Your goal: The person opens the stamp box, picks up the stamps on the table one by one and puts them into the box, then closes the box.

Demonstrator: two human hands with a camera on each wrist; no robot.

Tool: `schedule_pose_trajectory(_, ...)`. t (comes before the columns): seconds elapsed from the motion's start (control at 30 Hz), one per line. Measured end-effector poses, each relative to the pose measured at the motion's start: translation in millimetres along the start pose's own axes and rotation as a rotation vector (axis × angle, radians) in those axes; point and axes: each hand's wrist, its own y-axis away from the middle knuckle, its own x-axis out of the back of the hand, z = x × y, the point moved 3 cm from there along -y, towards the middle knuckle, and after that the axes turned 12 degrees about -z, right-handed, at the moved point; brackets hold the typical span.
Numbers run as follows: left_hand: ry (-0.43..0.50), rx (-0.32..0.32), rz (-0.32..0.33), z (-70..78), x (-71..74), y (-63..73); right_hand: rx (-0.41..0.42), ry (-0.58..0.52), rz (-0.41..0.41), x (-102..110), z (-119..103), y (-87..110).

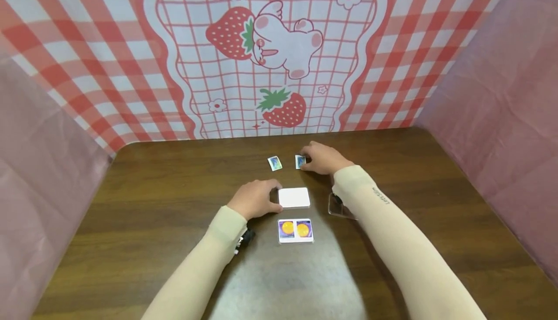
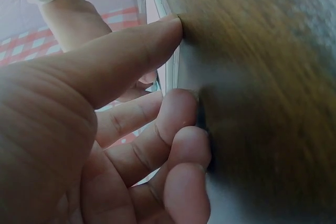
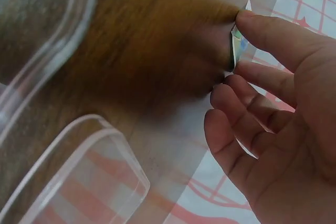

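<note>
Pinching a small picture while steadying a white card

Across the brown desk [image 1: 165, 204] from the patterned backcloth [image 1: 283, 34], somebody in pale sleeves is working with both hands. The right hand [image 1: 321, 159] is narrowed at its thumb and fingertips, holding the small blue picture [image 1: 299, 162] by its edges near the back of the desk. From the right wrist I can see that little piece bowing slightly between the tips, the other fingers loosely bent.

Just to its left lies the loose picture [image 1: 274, 163], set a little askew, nobody touching it.

Nearer the person, the left hand [image 1: 253, 199] holds the white card [image 1: 294, 197] at its left end, thumb towards the near corner and fingers towards the far one. How firmly it presses, I can't tell.

Directly below the white card, and apart from it, sits the double-picture card [image 1: 296, 231], showing two round orange shapes on purple. Over to the right, the clear plastic piece [image 1: 336, 207] rests on the desk, partly covered by the right forearm, whose sleeve [image 1: 401, 233] carries dark lettering. A dark device [image 1: 247, 237] shows at the left wrist. The backcloth has strawberries and red-and-white checks.
</note>
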Motion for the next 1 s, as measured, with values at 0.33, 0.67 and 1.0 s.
schedule_pose_trajectory(0.33,0.008,-0.009,-0.004,0.9,-0.3,-0.5,-0.023,-0.039,0.005,0.2,3.1,3.3)
schedule_pose_trajectory(0.67,0.013,-0.001,-0.005,-0.6,-0.7,0.1,-0.018,0.004,0.023,4.0,1.1,5.0)
schedule_pose_trajectory(1.0,0.018,0.002,-0.016,-0.5,-0.3,-0.7,-0.019,0.097,0.05,4.5,3.5,9.2)
